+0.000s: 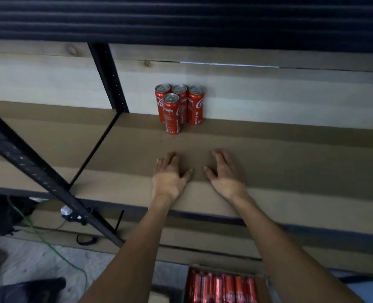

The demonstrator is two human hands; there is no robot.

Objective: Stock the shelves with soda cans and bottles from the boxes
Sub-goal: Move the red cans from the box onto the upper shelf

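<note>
Plainly, the stocking stood at an early point: the brown shelf board (290, 149) was mostly bare and both hands were empty over it, so I judged this the gap between setting cans down and fetching more. Behind the shelf board rose a pale plank wall (268, 90). One black perforated upright (109, 77) stood at the board's rear left, and a second black upright (39, 169) slanted past its front left. Below the shelf board's front edge sat an open cardboard box (263, 289) packed with red soda cans (220, 287).

The left hand (169, 176) and right hand (225, 173) lay palm-down over the middle of the shelf board, near each other but apart, with fingers spread, fairly straight and gripping nothing. Whether the palms touched the board I could not tell. Four red Coca-Cola cans (179, 106) stood upright at the back of the shelf board, three in a row against the wall and one just in front, touching them.

The next move, to my mind, called for drawing both arms off the shelf board, reaching down to the box and closing the fingers round cans. The board's front edge lay between hands and box and could catch a wrist. A green cable (49, 243) trailed below the shelf board's left end, well apart from the box.
</note>
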